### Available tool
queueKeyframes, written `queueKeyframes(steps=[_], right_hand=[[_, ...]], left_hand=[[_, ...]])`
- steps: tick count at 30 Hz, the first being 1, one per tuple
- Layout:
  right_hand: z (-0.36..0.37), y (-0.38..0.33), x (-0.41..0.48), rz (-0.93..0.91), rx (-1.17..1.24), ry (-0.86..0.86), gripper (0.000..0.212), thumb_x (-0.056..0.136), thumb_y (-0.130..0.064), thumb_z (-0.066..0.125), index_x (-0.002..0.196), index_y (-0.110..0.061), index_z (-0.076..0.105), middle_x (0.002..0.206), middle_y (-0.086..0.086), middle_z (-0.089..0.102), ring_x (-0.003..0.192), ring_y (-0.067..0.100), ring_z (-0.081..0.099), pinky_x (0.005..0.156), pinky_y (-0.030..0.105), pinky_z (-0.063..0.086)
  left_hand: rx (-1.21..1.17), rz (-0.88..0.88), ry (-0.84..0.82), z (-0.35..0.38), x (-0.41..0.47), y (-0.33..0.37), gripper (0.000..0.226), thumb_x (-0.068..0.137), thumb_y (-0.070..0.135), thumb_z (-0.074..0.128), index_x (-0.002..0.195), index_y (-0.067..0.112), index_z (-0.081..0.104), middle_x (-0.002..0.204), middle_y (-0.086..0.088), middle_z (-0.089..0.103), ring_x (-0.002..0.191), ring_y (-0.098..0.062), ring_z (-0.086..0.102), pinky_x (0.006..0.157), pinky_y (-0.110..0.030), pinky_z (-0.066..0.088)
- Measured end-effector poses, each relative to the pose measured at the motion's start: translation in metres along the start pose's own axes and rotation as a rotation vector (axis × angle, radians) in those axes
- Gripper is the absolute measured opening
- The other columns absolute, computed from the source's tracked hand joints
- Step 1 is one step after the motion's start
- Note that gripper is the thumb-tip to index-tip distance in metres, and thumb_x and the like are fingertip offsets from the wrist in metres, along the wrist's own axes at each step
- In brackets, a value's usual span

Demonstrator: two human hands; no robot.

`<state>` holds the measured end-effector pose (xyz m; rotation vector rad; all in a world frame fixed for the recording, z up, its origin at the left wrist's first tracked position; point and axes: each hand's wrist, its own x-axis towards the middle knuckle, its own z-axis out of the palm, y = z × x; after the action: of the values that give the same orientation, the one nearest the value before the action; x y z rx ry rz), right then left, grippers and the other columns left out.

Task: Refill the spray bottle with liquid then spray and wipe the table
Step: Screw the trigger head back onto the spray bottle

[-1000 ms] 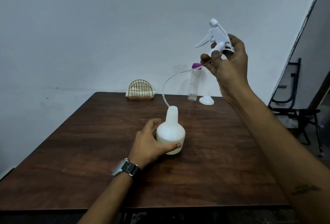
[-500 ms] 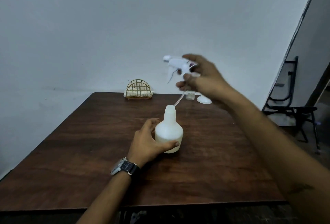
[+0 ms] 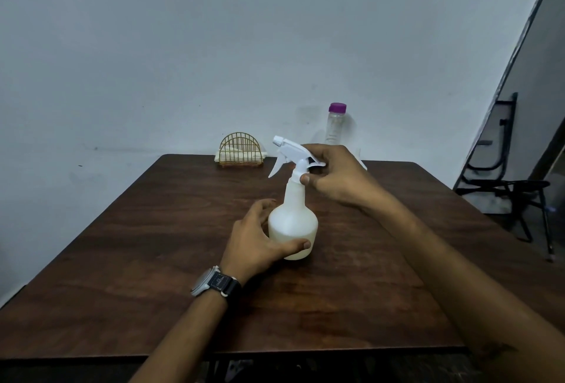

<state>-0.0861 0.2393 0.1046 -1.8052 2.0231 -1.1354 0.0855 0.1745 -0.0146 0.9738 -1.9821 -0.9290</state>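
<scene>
Head view, showing the bottle point(image 3: 293, 223) upright near the middle of the table point(image 3: 153, 245), with pale liquid in its lower belly. Topped by the spray head point(image 3: 295, 155), seated on the neck, nozzle pointing left and away. Hard to tell whether threaded home or only resting there.

Gripped round the belly by the left hand point(image 3: 256, 239), thumb in front and fingers curled behind, likely to pin the base and stop it turning. Pinched at the collar by the right hand point(image 3: 336, 174), thumb and fingers closed just below the trigger, probably for screwing the spray head tight. Hands apart, one low and one high, each clamped on its own part.

Judging by that: refill done, closing in hand, spraying and wiping not yet begun.

Further back, by the wall: a clear flask point(image 3: 335, 126), purple cap on, upright; what looks like a white funnel point(image 3: 362, 164), mostly hidden behind the right hand; a wire rack point(image 3: 241, 150) of napkins, presumably for the wiping. Off the table to the right, a chair point(image 3: 504, 181).
</scene>
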Motion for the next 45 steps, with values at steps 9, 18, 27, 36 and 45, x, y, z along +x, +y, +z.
queueKeyframes(steps=[9,18,27,36,45], right_hand=[[0.002,-0.003,0.001,0.007,-0.092,0.032,0.063,0.073,-0.042,0.088,0.129,-0.038,0.060,0.094,-0.017,0.076,0.091,-0.004,0.070,0.076,0.026,0.055],[0.009,-0.001,-0.009,0.040,-0.004,0.082,0.112,0.066,-0.050,0.094,0.156,-0.037,0.029,0.118,-0.011,0.063,0.097,-0.001,0.064,0.086,0.027,0.050],[0.013,0.000,-0.006,-0.007,-0.027,0.068,0.097,0.084,-0.030,0.083,0.159,-0.037,0.021,0.091,-0.020,0.069,0.091,0.001,0.063,0.075,0.014,0.042],[0.004,-0.009,0.001,-0.002,-0.149,-0.057,0.100,0.088,-0.016,0.073,0.161,-0.039,0.009,0.110,0.009,0.071,0.100,0.024,0.066,0.092,0.047,0.055],[0.003,-0.004,0.002,-0.027,-0.159,0.028,0.125,0.069,-0.062,0.086,0.161,-0.032,0.007,0.102,-0.005,0.072,0.098,0.013,0.066,0.080,0.030,0.047]], left_hand=[[0.012,0.006,-0.004,0.000,0.001,0.000,0.105,0.053,0.059,0.097,0.142,0.032,0.050,0.136,0.012,0.068,0.120,-0.009,0.064,0.099,-0.031,0.054],[0.004,0.000,-0.009,0.000,0.001,-0.003,0.104,0.050,0.066,0.094,0.139,0.036,0.051,0.135,0.012,0.068,0.122,-0.008,0.064,0.101,-0.036,0.057],[0.005,0.003,0.002,0.002,0.000,-0.006,0.105,0.050,0.066,0.093,0.141,0.036,0.050,0.136,0.013,0.068,0.120,-0.008,0.065,0.098,-0.034,0.057],[0.002,0.002,-0.001,0.001,-0.001,-0.004,0.104,0.053,0.060,0.096,0.142,0.033,0.050,0.139,0.011,0.067,0.124,-0.010,0.064,0.099,-0.032,0.056],[-0.014,-0.021,0.003,0.002,-0.001,-0.002,0.100,0.052,0.060,0.096,0.138,0.036,0.050,0.134,0.014,0.067,0.118,-0.009,0.063,0.096,-0.033,0.056]])
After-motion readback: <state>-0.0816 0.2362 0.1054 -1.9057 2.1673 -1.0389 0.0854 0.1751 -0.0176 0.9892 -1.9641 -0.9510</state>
